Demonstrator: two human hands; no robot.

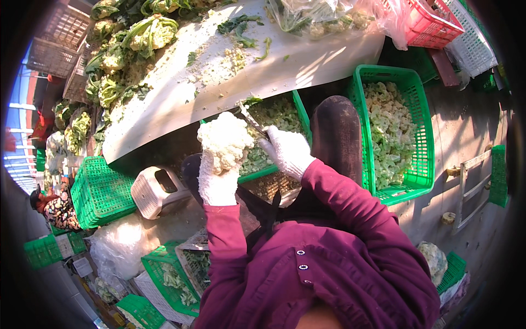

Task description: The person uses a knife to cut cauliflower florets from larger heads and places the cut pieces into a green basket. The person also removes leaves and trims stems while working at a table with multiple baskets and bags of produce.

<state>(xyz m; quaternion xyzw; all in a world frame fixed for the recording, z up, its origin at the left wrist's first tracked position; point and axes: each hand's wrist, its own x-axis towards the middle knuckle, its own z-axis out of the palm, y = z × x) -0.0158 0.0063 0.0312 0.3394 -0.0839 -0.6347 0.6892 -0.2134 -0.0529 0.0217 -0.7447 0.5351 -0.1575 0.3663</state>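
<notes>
My left hand (218,183), in a white knit glove, holds a trimmed cauliflower head (226,140) with its curds facing up. To its right, my right hand (287,152), gloved alike, grips a knife (252,119) whose blade points up and left, close beside the cauliflower but apart from it. The knife's handle is mostly hidden in the glove. Below both hands, between my knees, a green plastic crate (304,117) holds leaf and stem trimmings (283,115).
Ahead is a covered worktable (254,78) with untrimmed cauliflowers (152,35) piled at left. A green crate of cauliflower pieces (394,135) stands at right. Stacked green crates (102,189) and a plastic stool (156,191) are at left. Another person (55,207) is at far left.
</notes>
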